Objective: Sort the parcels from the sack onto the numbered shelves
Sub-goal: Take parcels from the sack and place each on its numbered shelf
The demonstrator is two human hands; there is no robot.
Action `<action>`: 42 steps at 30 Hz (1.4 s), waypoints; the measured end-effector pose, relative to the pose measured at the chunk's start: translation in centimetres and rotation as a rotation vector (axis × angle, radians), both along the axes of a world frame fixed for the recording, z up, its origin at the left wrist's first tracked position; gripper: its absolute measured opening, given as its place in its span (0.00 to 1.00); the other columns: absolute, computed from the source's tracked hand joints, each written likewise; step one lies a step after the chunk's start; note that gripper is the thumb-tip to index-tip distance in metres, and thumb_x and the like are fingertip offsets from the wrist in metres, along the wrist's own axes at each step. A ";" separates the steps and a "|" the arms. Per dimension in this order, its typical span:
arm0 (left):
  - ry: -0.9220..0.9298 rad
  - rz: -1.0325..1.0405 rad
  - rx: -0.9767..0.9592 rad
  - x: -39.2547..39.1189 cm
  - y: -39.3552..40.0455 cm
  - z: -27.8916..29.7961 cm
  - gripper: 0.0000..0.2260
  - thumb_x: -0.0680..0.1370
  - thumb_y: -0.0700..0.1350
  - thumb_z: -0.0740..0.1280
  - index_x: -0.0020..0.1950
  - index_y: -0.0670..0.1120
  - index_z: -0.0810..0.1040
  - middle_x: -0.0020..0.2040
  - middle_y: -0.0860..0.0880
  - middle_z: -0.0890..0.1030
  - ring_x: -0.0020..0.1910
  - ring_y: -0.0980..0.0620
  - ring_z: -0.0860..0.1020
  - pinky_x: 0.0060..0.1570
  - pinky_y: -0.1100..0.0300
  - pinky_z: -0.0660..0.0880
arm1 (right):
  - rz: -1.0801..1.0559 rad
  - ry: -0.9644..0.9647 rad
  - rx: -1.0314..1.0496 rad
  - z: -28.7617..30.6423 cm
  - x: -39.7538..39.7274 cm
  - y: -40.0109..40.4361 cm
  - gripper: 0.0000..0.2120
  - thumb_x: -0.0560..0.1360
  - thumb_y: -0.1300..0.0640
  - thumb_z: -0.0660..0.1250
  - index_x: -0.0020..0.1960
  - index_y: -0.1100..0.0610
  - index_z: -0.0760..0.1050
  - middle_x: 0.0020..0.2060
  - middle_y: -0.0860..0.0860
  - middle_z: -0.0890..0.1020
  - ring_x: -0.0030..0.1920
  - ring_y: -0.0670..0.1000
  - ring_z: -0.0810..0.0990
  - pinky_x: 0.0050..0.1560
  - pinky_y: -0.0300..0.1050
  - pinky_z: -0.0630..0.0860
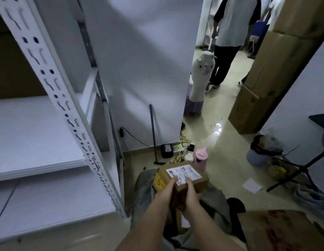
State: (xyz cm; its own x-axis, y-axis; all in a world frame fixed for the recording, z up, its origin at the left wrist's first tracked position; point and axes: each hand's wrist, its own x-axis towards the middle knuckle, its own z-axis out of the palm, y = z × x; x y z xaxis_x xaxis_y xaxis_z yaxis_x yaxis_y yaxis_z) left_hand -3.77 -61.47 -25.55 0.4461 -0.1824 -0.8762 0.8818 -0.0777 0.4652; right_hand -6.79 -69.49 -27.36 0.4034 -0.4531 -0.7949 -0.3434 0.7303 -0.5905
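A brown cardboard parcel (197,180) with a white shipping label on top and a yellow side marked with a handwritten number is held low in the middle of the view. My left hand (165,193) grips its near left edge. My right hand (191,193) grips its near end, fingers over the label. Below the parcel lies the open grey sack (218,205) on the floor, with another parcel (183,222) partly showing inside it. The white metal shelves (36,140) stand at the left, their boards bare where they show.
A person (230,33) stands in the doorway at the back right beside a plush alpaca (202,75). Stacked cardboard boxes (266,73) line the right. A pink bottle (200,158), chargers and cables sit by the wall. A tripod (302,169) stands right.
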 end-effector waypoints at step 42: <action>-0.313 0.623 -0.120 -19.8 41.5 22.2 0.23 0.77 0.61 0.62 0.39 0.41 0.75 0.21 0.43 0.77 0.37 0.46 0.76 0.50 0.55 0.75 | 1.076 -0.261 -0.303 20.2 -10.5 36.8 0.24 0.78 0.36 0.55 0.53 0.53 0.78 0.44 0.56 0.82 0.44 0.56 0.80 0.38 0.46 0.77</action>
